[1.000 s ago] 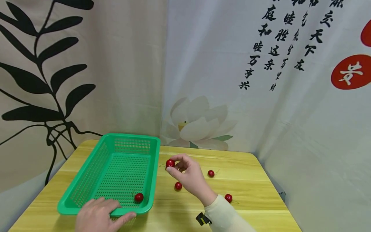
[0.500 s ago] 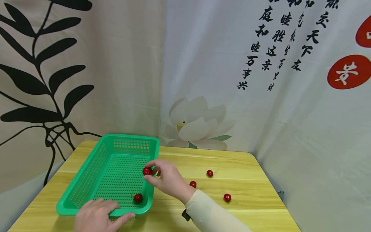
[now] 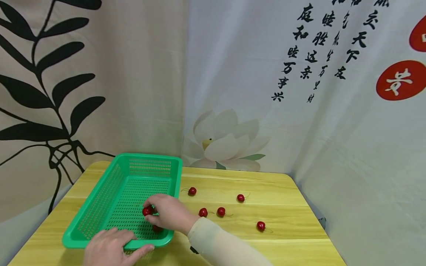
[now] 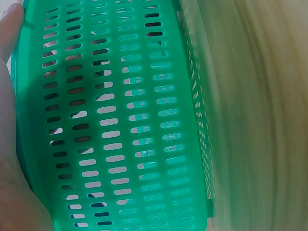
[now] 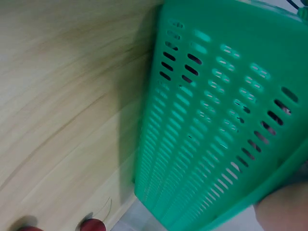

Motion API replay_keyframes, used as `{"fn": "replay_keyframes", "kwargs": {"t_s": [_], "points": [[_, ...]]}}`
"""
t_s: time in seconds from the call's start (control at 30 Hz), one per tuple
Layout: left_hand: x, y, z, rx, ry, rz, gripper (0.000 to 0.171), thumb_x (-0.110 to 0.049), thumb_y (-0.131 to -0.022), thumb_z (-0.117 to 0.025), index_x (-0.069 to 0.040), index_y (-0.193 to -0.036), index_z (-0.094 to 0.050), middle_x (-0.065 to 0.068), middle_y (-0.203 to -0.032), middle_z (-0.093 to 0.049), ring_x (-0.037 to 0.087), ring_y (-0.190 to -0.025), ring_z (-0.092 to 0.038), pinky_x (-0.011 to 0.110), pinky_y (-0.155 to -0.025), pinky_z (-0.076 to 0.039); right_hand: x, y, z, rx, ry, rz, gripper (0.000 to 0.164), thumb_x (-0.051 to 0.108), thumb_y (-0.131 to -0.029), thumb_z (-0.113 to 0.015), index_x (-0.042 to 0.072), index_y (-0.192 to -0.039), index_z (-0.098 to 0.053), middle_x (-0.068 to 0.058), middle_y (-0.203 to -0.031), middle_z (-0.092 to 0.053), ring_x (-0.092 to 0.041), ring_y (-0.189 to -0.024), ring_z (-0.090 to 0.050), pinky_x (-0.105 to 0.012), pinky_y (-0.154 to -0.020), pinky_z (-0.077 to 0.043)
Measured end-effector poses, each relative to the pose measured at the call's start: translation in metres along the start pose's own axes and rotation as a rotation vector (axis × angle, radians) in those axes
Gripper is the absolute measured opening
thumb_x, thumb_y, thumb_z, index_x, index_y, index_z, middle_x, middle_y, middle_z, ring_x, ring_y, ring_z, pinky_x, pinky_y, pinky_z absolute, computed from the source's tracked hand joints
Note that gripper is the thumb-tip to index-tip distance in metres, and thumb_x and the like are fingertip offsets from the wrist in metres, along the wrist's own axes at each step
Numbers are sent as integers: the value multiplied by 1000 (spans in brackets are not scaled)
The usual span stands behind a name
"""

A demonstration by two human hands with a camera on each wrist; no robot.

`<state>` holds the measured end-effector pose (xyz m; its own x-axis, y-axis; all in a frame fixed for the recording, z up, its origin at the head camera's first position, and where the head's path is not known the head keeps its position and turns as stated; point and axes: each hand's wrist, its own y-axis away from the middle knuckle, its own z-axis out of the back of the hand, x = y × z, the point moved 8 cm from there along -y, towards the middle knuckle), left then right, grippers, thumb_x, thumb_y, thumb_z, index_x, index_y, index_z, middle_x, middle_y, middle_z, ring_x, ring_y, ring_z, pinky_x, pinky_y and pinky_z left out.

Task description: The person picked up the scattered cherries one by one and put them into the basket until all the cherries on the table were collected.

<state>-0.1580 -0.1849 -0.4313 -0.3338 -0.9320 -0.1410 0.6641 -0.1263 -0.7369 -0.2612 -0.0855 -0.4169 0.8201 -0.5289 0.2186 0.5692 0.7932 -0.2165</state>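
My right hand (image 3: 171, 213) pinches a red cherry (image 3: 147, 211) between thumb and fingertips, inside the green plastic basket (image 3: 148, 156) toward its near end. A second cherry (image 3: 157, 229) lies on the basket floor, partly hidden below that hand. At the near rim my left hand (image 3: 111, 248) grips the basket, fingers over the edge and thumb along the outside. The left wrist view has the slotted basket wall (image 4: 34, 110) filling its middle, with part of the left hand (image 4: 14, 159) at the left edge. In the right wrist view, the basket's outer side (image 5: 216, 24) hides the held cherry.
Several stemmed cherries lie on the wooden table (image 3: 283, 199) right of the basket, among them one near its far corner (image 3: 192, 191), a cherry at the middle (image 3: 221, 211) and a cherry farthest right (image 3: 261, 226). A printed curtain (image 3: 226, 85) hangs behind the table.
My right hand has carried the cherry left from above the table, over the basket's right rim and into the basket. Cherries it covered now show. The left hand keeps its place.
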Motion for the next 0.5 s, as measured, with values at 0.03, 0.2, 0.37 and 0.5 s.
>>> {"fn": "replay_keyframes", "kwargs": {"t_s": [0.03,0.2,0.37,0.5], "points": [[0,0,0,-6,1,-2,48,-81,-61,-70,-34,-57,-59,-18,-53,-56,6,-45,-43,28,-39,-37,1,-2,-2,14,14,-4,27,34,-92,-71,23,-117,-65,17,-106,-61,11,-86,-49,-6,-75,-43],[0,1,2,-41,4,-7,48,-79,-59,-72,-34,-56,-58,-17,-51,-54,6,-43,-41,28,-38,-37,5,-11,-12,88,79,-15,27,38,-91,-72,27,-114,-66,21,-100,-58,11,-83,-46,-7,-73,-42],[-1,1,3,-56,13,-5,47,-78,-58,-74,-34,-56,-57,-18,-50,-53,5,-42,-39,28,-37,-36,4,-16,-24,169,146,-63,24,44,-88,-74,34,-108,-65,26,-90,-55,10,-74,-44,-11,-64,-43],[-1,0,3,-41,12,8,47,-78,-59,-73,-35,-56,-56,-18,-51,-54,5,-43,-39,29,-38,-37,3,-16,-29,197,192,-87,26,47,-86,-74,37,-108,-65,27,-88,-56,10,-71,-44,-14,-60,-44]]}}
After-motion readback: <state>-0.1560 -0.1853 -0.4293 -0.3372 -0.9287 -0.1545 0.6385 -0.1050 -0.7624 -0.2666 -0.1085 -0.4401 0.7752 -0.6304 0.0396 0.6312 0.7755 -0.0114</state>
